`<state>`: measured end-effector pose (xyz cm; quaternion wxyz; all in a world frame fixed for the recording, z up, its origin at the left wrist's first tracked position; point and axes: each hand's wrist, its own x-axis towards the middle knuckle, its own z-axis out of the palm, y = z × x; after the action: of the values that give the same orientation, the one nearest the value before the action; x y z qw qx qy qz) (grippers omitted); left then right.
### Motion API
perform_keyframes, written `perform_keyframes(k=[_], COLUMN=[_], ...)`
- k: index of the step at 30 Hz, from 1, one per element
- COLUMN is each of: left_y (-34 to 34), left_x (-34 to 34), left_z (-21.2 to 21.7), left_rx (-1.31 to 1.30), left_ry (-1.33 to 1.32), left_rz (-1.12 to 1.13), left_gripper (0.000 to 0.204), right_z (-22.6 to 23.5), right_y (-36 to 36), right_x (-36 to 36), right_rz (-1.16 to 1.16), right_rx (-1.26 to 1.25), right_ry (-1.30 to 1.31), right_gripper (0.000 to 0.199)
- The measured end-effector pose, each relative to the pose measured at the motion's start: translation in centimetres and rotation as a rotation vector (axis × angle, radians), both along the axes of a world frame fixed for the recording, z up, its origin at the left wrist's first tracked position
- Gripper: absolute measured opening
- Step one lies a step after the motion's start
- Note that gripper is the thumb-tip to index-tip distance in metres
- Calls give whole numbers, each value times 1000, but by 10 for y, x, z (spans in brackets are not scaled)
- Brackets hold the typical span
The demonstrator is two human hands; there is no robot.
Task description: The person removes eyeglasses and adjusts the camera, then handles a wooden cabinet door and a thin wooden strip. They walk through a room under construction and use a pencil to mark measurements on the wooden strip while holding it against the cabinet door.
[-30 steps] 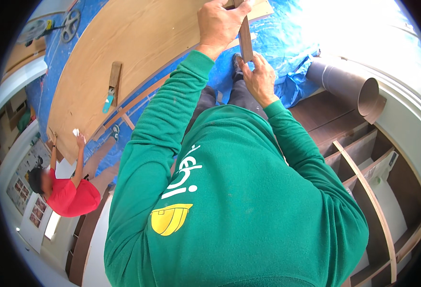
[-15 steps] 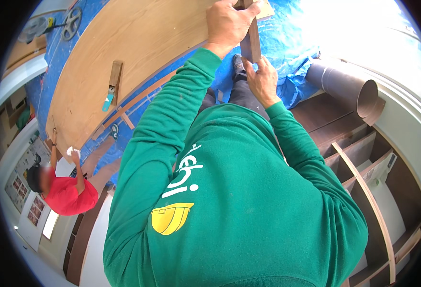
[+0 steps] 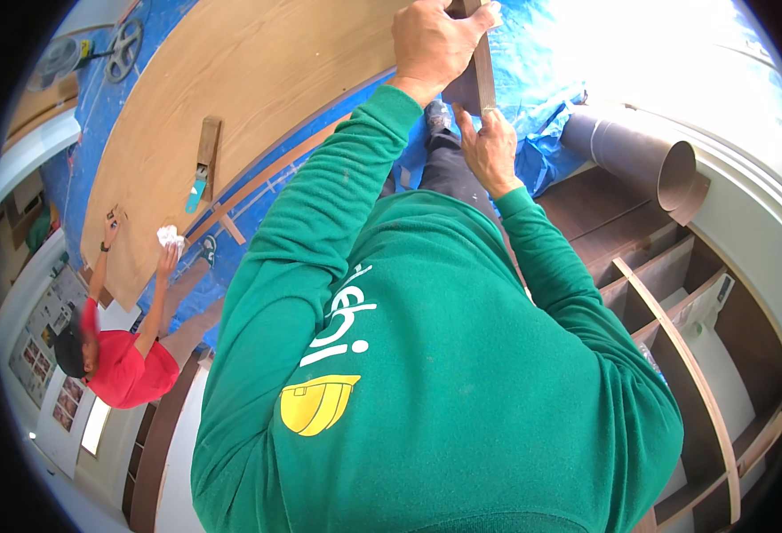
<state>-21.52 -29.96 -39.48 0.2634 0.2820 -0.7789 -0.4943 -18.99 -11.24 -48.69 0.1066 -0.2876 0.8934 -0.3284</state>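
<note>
Green cloth fills the near part of the view: a sweatshirt (image 3: 444,373) with a yellow helmet emblem and white lettering is seen from above, its two sleeves reaching away toward the top edge. Further out, the right hand (image 3: 490,151) is laid flat against the lower part of a narrow dark wooden strip (image 3: 478,75), fingers together and pressed to its face rather than wrapped round it. Above that, the left hand (image 3: 434,40) is clamped on the upper part of the same strip, fingers curled over it. The strip is held upright between the two hands, just beside the edge of a large curved plywood panel (image 3: 258,80) and above a crumpled blue tarpaulin (image 3: 533,80).

On the panel a wooden block with a teal-handled tool (image 3: 203,173) is seen lying, well apart from the hands. Thin wooden battens (image 3: 258,182) are laid along the panel's lower edge on the tarpaulin. To the right, a rolled dark sheet (image 3: 631,151) is rested beside dark brown shelving (image 3: 675,293), across which a curved wooden lath (image 3: 684,355) is set. At the far left end of the panel, another person in a red shirt (image 3: 124,369) is seen with a white cloth (image 3: 171,236) held to the panel's edge.
</note>
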Motion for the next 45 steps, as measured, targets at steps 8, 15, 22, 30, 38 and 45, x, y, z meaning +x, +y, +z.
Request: perform_keyframes(k=[8, 15, 22, 30, 38, 45], left_y=[1, 0, -1, 2, 0, -2], left_x=[1, 3, 5, 5, 7, 10], left_z=[0, 4, 2, 14, 14, 11], left_rx=[-11, 16, 32, 305, 378, 219], left_ry=[7, -5, 32, 3, -62, -31], left_rz=[-1, -5, -13, -54, -38, -35], left_gripper=[47, 46, 36, 26, 25, 26], right_z=[1, -2, -9, -16, -27, -29], right_y=[2, 0, 0, 1, 3, 1], right_x=[0, 0, 0, -1, 0, 3], right_rz=[0, 8, 16, 8, 22, 5], right_rx=[41, 35, -58, -85, -66, -77], right_ry=[-20, 2, 1, -35, -69, -96], right_gripper=[25, 25, 27, 35, 43, 48])
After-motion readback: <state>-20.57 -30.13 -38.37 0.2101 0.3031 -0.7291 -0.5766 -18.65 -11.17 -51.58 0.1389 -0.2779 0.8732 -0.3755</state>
